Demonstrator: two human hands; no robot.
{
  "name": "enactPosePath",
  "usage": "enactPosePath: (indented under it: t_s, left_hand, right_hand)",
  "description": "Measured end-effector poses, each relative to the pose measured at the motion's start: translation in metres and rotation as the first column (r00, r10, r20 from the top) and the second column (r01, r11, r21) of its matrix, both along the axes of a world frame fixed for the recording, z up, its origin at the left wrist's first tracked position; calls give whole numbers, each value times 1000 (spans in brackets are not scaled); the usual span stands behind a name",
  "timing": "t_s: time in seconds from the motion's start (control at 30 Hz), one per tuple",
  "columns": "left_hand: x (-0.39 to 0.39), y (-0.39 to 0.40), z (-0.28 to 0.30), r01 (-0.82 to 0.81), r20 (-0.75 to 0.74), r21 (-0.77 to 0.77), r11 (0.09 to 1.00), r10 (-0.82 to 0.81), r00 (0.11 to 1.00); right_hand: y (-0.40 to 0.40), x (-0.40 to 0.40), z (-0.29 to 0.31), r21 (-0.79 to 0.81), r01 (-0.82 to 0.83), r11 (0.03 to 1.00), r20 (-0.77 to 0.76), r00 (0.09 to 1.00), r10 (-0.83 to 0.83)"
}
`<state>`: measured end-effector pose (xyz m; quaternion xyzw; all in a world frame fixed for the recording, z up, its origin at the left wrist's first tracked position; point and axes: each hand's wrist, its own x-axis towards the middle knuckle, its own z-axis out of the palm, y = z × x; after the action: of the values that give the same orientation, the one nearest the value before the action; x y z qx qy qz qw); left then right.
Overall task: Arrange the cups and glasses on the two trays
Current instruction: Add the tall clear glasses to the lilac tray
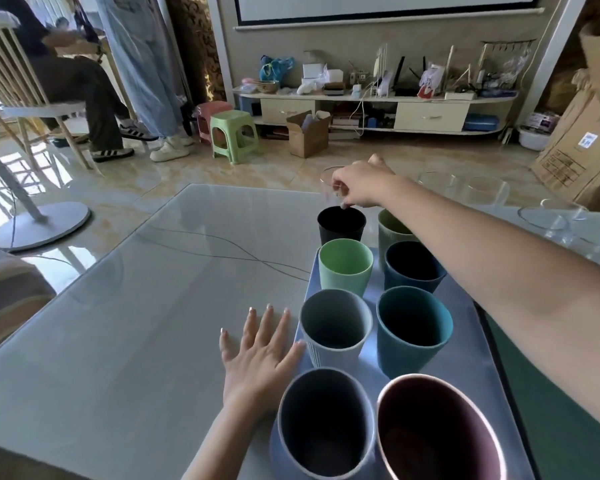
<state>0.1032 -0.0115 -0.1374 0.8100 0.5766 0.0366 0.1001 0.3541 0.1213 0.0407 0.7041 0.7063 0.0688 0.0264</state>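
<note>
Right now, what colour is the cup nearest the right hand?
Black cup, just below the right hand; head view.

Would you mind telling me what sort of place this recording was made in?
Most likely a home living room: a low TV cabinet cluttered with household items, plastic stools on a tiled floor, and a glass-topped table.

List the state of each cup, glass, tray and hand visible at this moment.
Left hand: flat on the table, fingers spread.
Right hand: pinches the rim of a clear glass.
Blue tray: carries upright cups in two rows.
Black cup: upright, empty, at the far end.
Light green cup: upright, empty.
Grey cup: upright, empty.
Teal cup: upright, empty.
Other clear glasses: upright, far right.
</note>
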Motion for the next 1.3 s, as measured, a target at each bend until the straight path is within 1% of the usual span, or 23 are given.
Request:
enactPosePath:
  t_s: [0.07, 0.17, 0.23, 0.37, 0.47, 0.6, 0.73, 0.83, 0.93, 1.0, 1.13, 1.2, 1.3]
  left_hand:
    - [1, 0, 1, -4, 10, -9, 1000, 4, 1000]
    - [1, -1, 1, -6, 17, -11, 1000, 6, 1000]
    - [1, -2, 3, -1, 26, -14, 1000, 2, 1000]
    - [0, -4, 6, 7, 36, -16, 1000, -6, 999]
    - [1, -4, 7, 8, 35, -20, 1000, -7, 999]
    - [1, -4, 8, 2, 18, -21, 1000, -2, 1000]
    - [1, -3, 7, 6, 7, -25, 1000, -5, 1000]
    - [0, -2, 7, 9, -1, -24, 1000, -9, 1000]
    - [0, -2, 8, 5, 4, -30, 1000, -4, 1000]
    - [0, -3, 8, 9, -1, -31, 999, -9, 1000]
    - [0, -3, 8, 2, 11, -19, 1000, -2, 1000]
    - [0, -3, 9, 2, 15, -14, 1000, -2, 1000]
    - [1, -3, 9, 15, 8, -14, 1000, -15, 1000]
  right_hand:
    - [7, 1, -5, -30, 25, 999, -13, 1000, -25]
    - [10, 3, -12, 10, 57, 998, -134, 990, -55]
    - [8, 2, -14, 27, 66, 997, -179, 982, -60]
    - [5, 3, -15, 78, 94, 993, -201, 977, -76]
    - [1, 2, -10, 155, 85, 984, -224, 973, -49]
    - [-11, 8, 16, 297, 58, 953, -271, 962, 25]
    - [-36, 19, 58, 446, 32, 894, -266, 959, 98]
    - [-75, 37, 83, 521, 24, 853, -250, 960, 125]
    - [-128, 59, 96, 569, 17, 822, -244, 958, 149]
    - [-166, 75, 96, 566, 24, 824, -246, 959, 141]
    - [-224, 106, 77, 447, 55, 893, -236, 970, 58]
    - [-239, 120, 60, 380, 94, 920, -240, 971, 0]
    - [-243, 131, 32, 316, 161, 935, -259, 963, -78]
